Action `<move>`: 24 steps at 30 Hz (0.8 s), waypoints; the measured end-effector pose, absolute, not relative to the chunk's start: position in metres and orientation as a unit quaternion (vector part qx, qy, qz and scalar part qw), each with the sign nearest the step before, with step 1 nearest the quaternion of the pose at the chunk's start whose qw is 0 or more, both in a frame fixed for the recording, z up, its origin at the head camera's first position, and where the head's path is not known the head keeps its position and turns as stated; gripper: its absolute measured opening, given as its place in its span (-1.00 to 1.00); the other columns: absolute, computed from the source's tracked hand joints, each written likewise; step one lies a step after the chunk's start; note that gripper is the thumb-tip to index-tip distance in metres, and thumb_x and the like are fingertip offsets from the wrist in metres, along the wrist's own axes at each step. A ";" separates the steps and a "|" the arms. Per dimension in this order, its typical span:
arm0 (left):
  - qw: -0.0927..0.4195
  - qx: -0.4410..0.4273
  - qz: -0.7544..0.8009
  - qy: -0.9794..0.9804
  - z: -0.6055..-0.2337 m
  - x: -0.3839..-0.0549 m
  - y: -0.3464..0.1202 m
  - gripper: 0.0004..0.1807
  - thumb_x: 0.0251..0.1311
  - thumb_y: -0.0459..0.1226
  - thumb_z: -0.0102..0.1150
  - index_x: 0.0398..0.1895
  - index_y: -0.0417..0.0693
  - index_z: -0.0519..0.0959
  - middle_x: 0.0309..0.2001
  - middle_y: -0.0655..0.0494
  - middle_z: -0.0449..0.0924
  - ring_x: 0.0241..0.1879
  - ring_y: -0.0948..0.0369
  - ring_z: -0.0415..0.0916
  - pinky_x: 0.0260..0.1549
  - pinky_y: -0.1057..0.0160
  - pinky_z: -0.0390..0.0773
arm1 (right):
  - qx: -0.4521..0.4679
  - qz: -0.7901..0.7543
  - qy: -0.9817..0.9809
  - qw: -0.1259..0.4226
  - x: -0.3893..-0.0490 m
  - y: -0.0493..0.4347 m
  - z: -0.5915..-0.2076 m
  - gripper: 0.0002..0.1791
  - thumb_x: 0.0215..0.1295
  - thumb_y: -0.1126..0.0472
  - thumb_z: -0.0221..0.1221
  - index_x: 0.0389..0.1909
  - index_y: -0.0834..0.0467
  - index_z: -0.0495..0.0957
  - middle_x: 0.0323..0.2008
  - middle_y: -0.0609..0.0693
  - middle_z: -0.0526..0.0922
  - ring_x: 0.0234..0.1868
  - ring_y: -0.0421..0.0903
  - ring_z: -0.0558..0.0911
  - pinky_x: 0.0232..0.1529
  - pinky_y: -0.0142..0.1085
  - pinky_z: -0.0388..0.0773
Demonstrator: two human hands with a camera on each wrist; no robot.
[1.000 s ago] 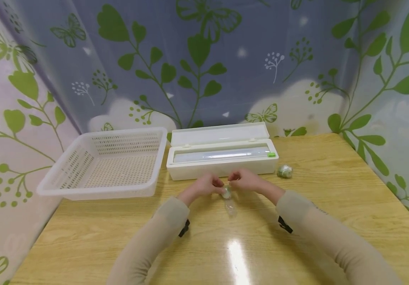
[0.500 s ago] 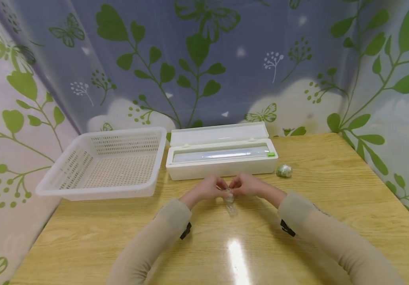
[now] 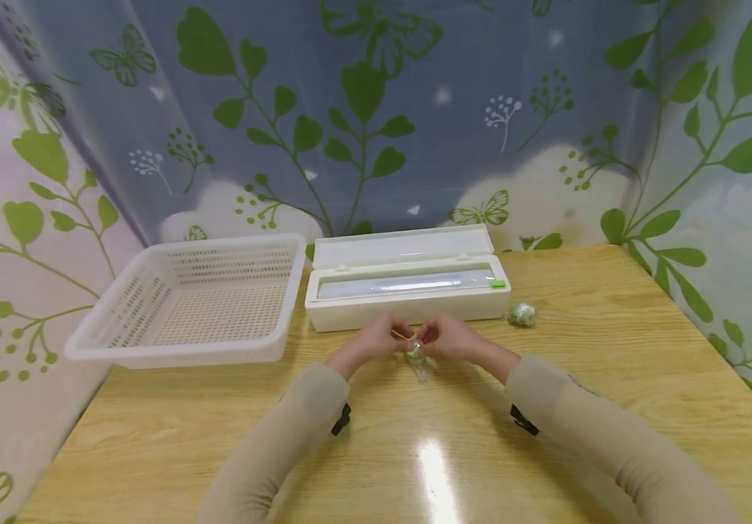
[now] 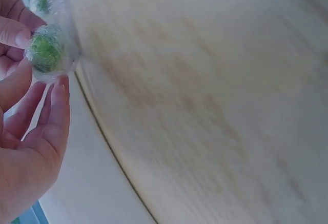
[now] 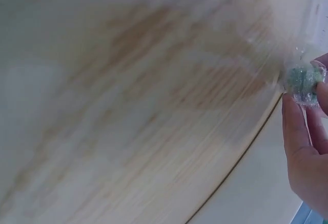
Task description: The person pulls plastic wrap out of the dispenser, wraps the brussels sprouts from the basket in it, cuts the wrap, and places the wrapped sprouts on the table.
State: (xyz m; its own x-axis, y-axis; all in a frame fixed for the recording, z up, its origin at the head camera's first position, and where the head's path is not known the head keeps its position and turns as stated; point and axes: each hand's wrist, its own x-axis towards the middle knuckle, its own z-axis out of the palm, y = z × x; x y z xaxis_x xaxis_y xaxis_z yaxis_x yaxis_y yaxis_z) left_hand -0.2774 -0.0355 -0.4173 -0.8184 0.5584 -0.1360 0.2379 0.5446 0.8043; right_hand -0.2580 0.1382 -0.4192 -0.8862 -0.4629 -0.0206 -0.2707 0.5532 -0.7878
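Note:
Between the fingertips of both hands is a small round green ball wrapped in cling film, held low over the table. A loose tail of clear film hangs from its near side. My left hand pinches the ball from the left, and my right hand pinches it from the right. In the left wrist view the green ball shows through the shiny film at the fingertips. The right wrist view has the ball at its right edge. Which green food is inside the film I cannot tell.
A white cling film box lies behind the hands, lid raised, with a green cutter slide. To its right sits another wrapped green ball. A white perforated basket stands at the left of the wooden table.
The hands drew together around the ball, then moved slightly apart again. The ball has turned between the fingers, and the film tail has become shorter and narrower. Box and basket stay put.

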 end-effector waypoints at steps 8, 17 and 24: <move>0.188 0.241 0.378 0.874 -0.417 -0.271 -0.034 -0.68 0.00 -0.35 0.24 -0.19 -0.38 0.49 -0.22 -0.13 0.55 -0.16 0.05 0.49 -0.22 0.26 0.48 | -0.210 -0.416 0.877 0.119 -0.259 0.144 -0.419 -0.81 0.02 0.33 0.21 -0.35 0.36 0.50 -0.39 0.08 0.58 -0.26 0.01 0.55 -0.26 -0.26 0.50; 0.209 0.253 0.354 0.876 -0.420 -0.263 -0.030 -0.55 -0.09 -0.28 0.33 -0.12 -0.31 0.47 -0.25 0.02 0.53 -0.25 0.19 0.46 -0.28 0.31 0.47 | -0.227 -0.416 0.869 0.144 -0.253 0.147 -0.417 -0.76 0.12 0.32 0.14 -0.24 0.42 0.52 -0.37 0.14 0.60 -0.37 -0.07 0.53 -0.38 -0.30 0.49; 0.209 0.262 0.343 0.878 -0.421 -0.257 -0.025 -0.59 -0.18 -0.26 0.39 -0.24 -0.23 0.49 -0.32 0.09 0.50 -0.34 0.23 0.41 -0.36 0.33 0.44 | -0.252 -0.405 0.859 0.185 -0.253 0.150 -0.416 -0.73 0.14 0.26 0.15 -0.22 0.39 0.54 -0.38 0.07 0.62 -0.46 -0.19 0.50 -0.44 -0.32 0.48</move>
